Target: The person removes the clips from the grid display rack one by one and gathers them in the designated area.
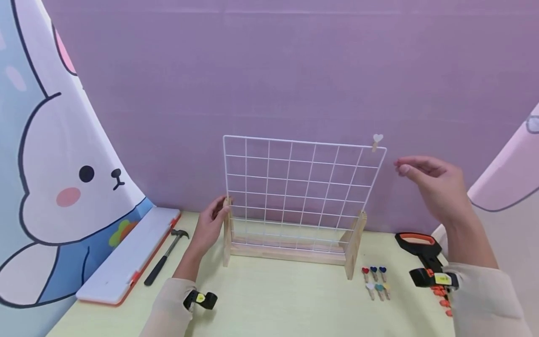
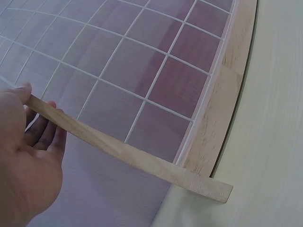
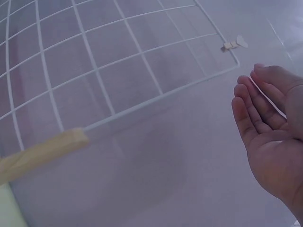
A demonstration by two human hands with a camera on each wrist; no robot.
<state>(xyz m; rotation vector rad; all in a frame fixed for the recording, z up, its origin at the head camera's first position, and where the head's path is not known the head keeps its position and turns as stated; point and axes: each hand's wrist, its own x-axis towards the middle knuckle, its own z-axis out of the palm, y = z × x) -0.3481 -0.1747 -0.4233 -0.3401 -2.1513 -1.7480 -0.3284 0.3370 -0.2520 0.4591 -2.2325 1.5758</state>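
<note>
A white wire grid (image 1: 301, 185) stands upright in a wooden stand (image 1: 286, 252). At the top of the stand's left post (image 2: 118, 149), my left hand (image 1: 209, 224) holds on, thumb on one side and fingers on the other. One small wooden clothespin with a white heart (image 1: 377, 139) is clipped to the grid's top wire by the right corner. My right hand (image 1: 438, 189) hovers to the right of that corner, fingers loosely bent and holding nothing. In the right wrist view, the heart clothespin (image 3: 232, 45) appears just beyond the right fingertips (image 3: 244, 80).
Several heart clothespins (image 1: 380, 291) lie in two rows right of the stand. Farther right is a black and orange clamp-like tool (image 1: 421, 245), partly behind the right arm. A hammer (image 1: 166, 257) and a long white case with an orange edge (image 1: 130, 255) lie on the left.
</note>
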